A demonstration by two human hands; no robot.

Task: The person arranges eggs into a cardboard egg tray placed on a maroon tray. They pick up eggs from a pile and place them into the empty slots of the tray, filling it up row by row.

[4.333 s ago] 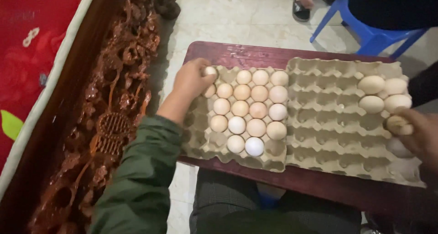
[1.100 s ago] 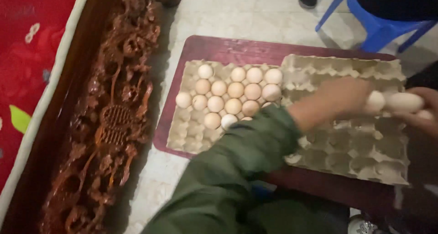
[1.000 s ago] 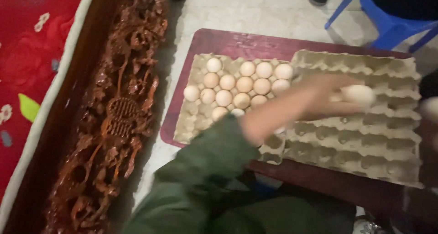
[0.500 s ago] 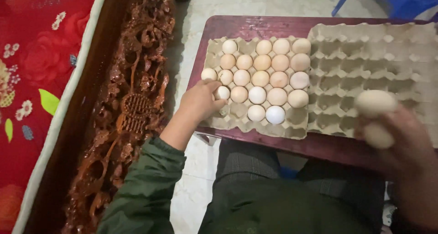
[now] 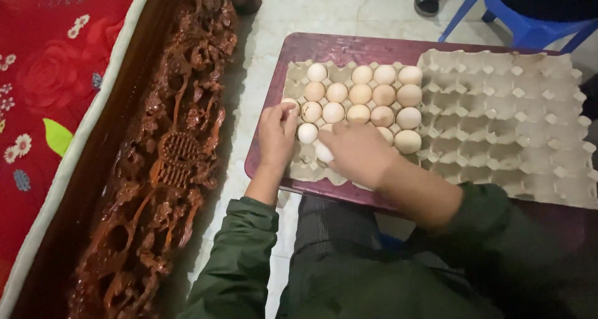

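Grey pulp egg tray (image 5: 298, 76) lies on the left part of a dark red bench (image 5: 349, 45), its left rim close to the bench's left edge. Pale brown and white eggs (image 5: 361, 93) fill most of its cups in rows towards the far and right side of the tray.

From the head view, the left hand (image 5: 277, 135) rests on the tray's left side, its fingers (image 5: 288, 112) curled loosely over an egg at the left rim (image 5: 290, 102), touching it; whether they actually grip it cannot be told. The right hand (image 5: 358, 152) reaches across from the right and lies over the near rows of the tray, palm down. Its fingers are bent round a white egg (image 5: 323, 152) at the near left part of the tray, the egg showing just beyond the fingertips. Another white egg (image 5: 308, 133) sits in its cup between the two hands.

A second, bare egg tray (image 5: 511, 120) lies just beside the first, covering the right part of the bench, their rims touching. Both arms wear dark green sleeves (image 5: 240, 263). Left of the bench, across a strip of pale tiled floor (image 5: 311, 8), runs a carved brown wooden frame (image 5: 180, 151) with a red flowered cloth (image 5: 56, 76) beyond it. A blue chair (image 5: 529, 29) stands past the bench's far right corner.
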